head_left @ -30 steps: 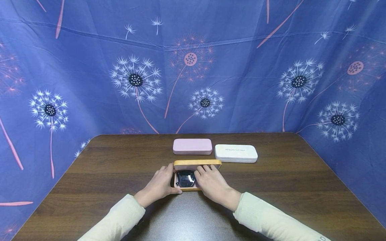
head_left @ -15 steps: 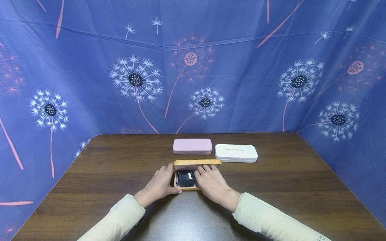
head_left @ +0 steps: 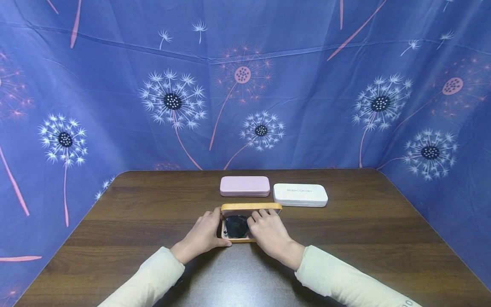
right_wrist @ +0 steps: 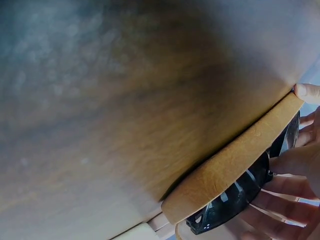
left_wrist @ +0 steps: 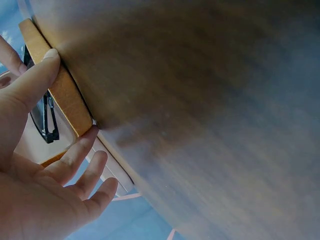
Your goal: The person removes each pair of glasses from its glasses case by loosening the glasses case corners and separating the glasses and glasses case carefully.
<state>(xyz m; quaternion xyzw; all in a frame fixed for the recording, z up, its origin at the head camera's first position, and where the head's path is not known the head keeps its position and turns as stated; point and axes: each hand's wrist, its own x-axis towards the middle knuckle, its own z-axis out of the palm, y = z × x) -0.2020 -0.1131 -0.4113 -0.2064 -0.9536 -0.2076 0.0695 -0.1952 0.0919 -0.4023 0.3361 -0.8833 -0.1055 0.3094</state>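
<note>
A tan glasses case (head_left: 238, 240) lies with its lid raised on the table, its lining pale pink. Black sunglasses (head_left: 236, 227) sit in it, the left lens showing and the right one behind my right hand in the head view. My left hand (head_left: 203, 232) grips the case's left end, thumb (left_wrist: 41, 75) on the front wall and fingers round the end. With thumb and fingers, my right hand (head_left: 268, 232) pinches the sunglasses near the bridge. In the right wrist view, dark lenses (right_wrist: 231, 204) stand just above the case's front wall (right_wrist: 235, 162).
Behind the tan case, a closed pink glasses case (head_left: 244, 186) and a closed white glasses case (head_left: 300, 195) lie side by side on the brown wooden table (head_left: 153, 200). A blue dandelion-print cloth (head_left: 307, 106) hangs along the table's back and sides.
Both hands and the case keep their places. The bright reflection on the left lens has shifted and faded, as the sunglasses have tilted slightly.
</note>
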